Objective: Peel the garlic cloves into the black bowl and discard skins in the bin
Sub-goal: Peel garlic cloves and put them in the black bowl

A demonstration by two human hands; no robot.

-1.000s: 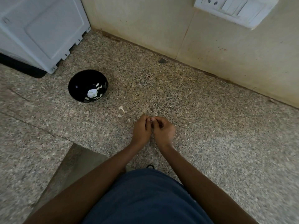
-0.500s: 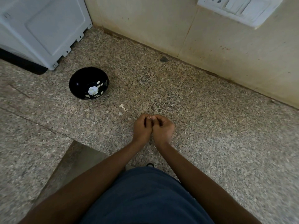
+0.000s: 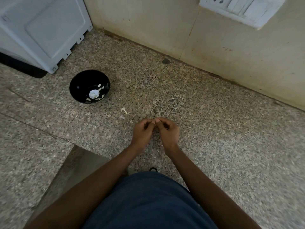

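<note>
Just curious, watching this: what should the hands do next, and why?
Probably keep picking the skin off: both the left hand and right hand pinch something tiny, likely a clove, at their fingertips, well away from the black bowl, so nothing seems ready to drop.

Dim, flat indoor light, no clear source. Soft shadows only. Small glare spot inside black bowl [image 3: 89,86]. Wide-angle bend at edges; near corners and far-right switch plate [image 3: 240,9] blurred.
</note>
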